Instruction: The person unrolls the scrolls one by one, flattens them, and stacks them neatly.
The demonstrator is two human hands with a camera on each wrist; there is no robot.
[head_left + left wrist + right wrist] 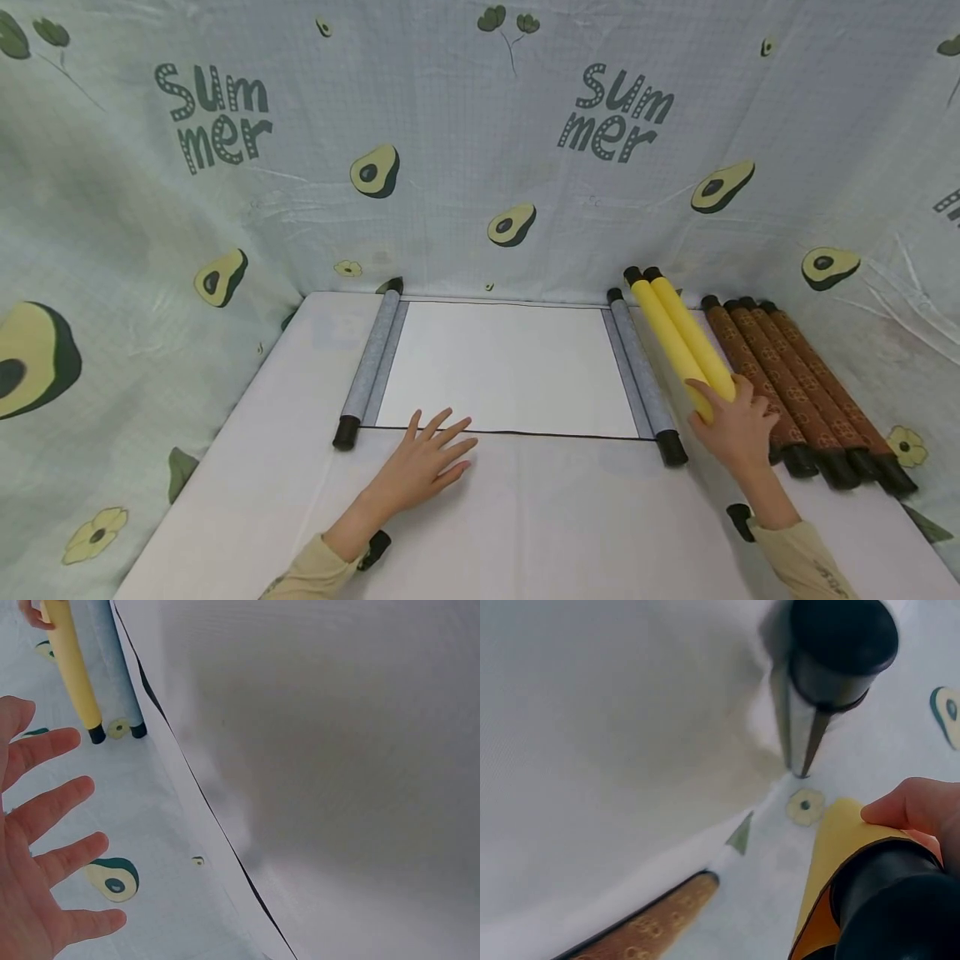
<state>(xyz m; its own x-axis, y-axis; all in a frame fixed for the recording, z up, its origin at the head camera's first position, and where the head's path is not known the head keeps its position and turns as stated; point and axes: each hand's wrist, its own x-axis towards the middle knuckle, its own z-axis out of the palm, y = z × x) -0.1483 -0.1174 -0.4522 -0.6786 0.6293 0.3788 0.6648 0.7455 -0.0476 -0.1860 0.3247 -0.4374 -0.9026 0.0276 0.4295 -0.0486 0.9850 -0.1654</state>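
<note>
An unrolled scroll (510, 367) with a white middle and grey-blue side strips lies flat, a black-capped roller at each side. My left hand (429, 462) hovers around its front edge with fingers spread and nothing held; the left wrist view shows the same spread hand (45, 847). On the right, my right hand (738, 425) grips the near end of a yellow scroll (678, 333), rolled as two side-by-side rolls with black caps. In the right wrist view, the thumb and part of the hand (922, 814) press on the yellow scroll (840, 825) beside its black knob.
Several brown patterned rolls (802, 375) with black ends lie side by side at the right of the white table (562, 517). A cloth (450, 100) printed with avocados hangs behind and at both sides. Black stubs (740, 521) show near my wrists.
</note>
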